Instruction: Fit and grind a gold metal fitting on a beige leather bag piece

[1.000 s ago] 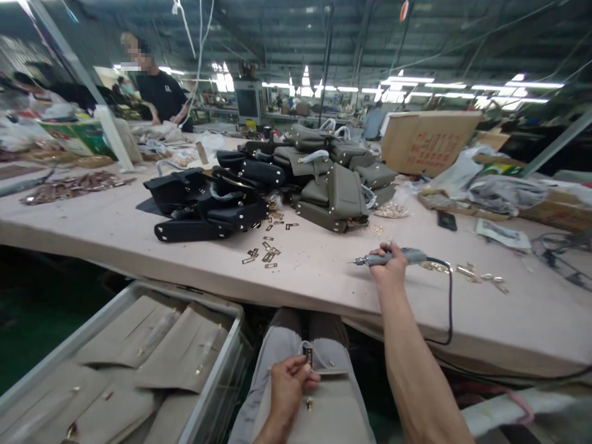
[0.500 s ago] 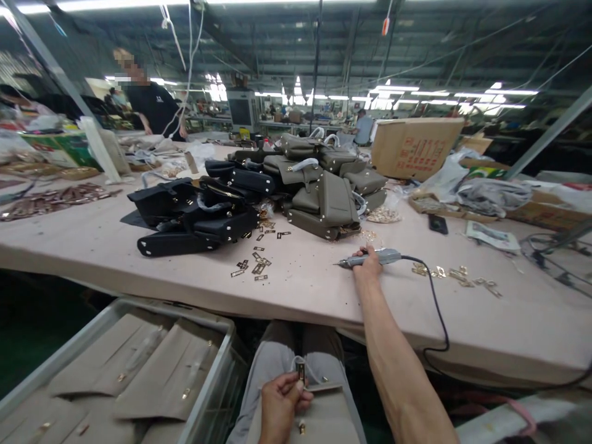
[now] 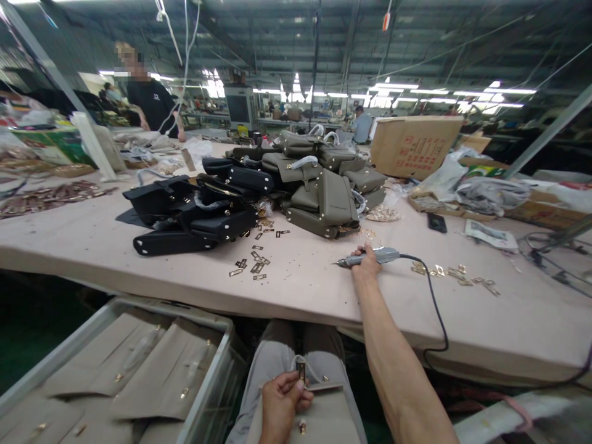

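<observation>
My left hand pinches a small metal plate above a beige bag lying on my lap. A gold fitting shows on the bag's front. Out over the table, my right hand is wrapped round a grey electric screwdriver, whose tip points left and whose black cord runs off to the right. Loose metal plates lie left of the tool, and gold plates lie right of it.
Black bags and olive bags are piled mid-table. A crate of beige bags stands at lower left. Farther back are a cardboard box, a phone and a person in black behind the table.
The view has shifted very slightly. The person in black behind the table has changed posture a little. Both my hands keep their holds and places.
</observation>
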`<action>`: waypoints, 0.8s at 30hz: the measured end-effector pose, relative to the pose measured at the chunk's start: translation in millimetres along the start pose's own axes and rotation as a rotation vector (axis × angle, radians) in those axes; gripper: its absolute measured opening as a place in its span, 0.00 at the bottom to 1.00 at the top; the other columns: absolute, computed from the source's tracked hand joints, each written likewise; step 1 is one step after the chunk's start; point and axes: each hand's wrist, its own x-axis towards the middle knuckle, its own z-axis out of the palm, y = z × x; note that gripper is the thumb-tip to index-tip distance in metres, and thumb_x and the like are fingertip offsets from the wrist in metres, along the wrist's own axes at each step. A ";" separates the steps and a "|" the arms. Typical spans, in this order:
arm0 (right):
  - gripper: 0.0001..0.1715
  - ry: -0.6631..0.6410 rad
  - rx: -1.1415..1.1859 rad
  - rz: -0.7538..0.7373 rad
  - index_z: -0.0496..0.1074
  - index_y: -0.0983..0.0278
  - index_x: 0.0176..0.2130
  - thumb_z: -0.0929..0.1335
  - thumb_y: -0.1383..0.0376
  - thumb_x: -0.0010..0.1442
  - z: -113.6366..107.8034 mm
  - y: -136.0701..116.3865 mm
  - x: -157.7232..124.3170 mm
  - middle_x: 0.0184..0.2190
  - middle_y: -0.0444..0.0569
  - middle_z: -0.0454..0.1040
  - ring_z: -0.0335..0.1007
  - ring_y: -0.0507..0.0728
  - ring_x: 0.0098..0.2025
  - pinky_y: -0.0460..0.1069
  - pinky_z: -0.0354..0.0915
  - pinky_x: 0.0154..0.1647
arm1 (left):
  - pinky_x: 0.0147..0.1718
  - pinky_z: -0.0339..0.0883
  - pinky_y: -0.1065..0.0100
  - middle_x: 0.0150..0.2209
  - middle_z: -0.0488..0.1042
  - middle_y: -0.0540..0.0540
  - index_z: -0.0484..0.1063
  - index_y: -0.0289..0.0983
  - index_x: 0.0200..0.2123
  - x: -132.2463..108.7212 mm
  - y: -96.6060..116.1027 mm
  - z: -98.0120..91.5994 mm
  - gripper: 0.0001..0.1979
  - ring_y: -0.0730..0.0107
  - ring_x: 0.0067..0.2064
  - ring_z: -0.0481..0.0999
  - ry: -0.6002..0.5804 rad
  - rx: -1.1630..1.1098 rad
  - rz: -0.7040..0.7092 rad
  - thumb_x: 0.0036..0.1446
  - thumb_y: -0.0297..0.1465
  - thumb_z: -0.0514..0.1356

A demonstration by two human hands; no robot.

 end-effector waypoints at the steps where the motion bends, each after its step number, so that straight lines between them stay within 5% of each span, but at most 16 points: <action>1: 0.20 0.000 -0.001 -0.001 0.60 0.62 0.33 0.76 0.64 0.56 0.0 0.4 -0.1 0.26 0.40 0.72 0.64 0.47 0.20 0.43 0.69 0.21 | 0.24 0.76 0.66 0.33 0.83 0.31 0.79 0.28 0.35 -0.7 1.0 0.1 0.32 0.59 0.26 0.82 -0.002 -0.002 0.001 0.32 0.47 0.78; 24: 0.23 -0.034 0.038 -0.012 0.60 0.62 0.34 0.78 0.63 0.54 -0.7 -1.4 -8.0 0.26 0.39 0.72 0.65 0.48 0.20 0.44 0.68 0.20 | 0.21 0.73 0.69 0.30 0.83 0.34 0.79 0.30 0.33 -5.3 -2.4 5.7 0.30 0.61 0.24 0.81 0.070 0.014 0.067 0.34 0.49 0.77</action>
